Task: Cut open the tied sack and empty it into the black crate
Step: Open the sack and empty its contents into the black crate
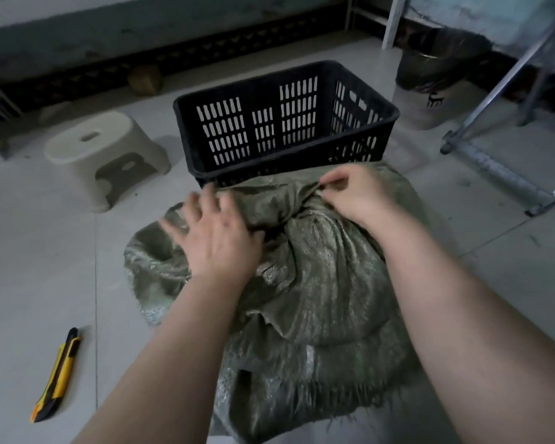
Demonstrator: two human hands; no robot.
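Woven green sack (318, 283), seemingly soft and floppy, is lying on the floor against the black crate (252, 82), the right hand (356, 193) pinching its gathered neck, the left hand (218, 232) pressing flat, fingers spread.

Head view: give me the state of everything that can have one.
sack: bulging, neck bunched shut, lying by the crate.
black crate: upright, nothing visible inside.
utility knife: on the floor, untouched; blade unclear.
left hand: open, flat on the sack.
right hand: pinches the sack's neck.
stool: upright.
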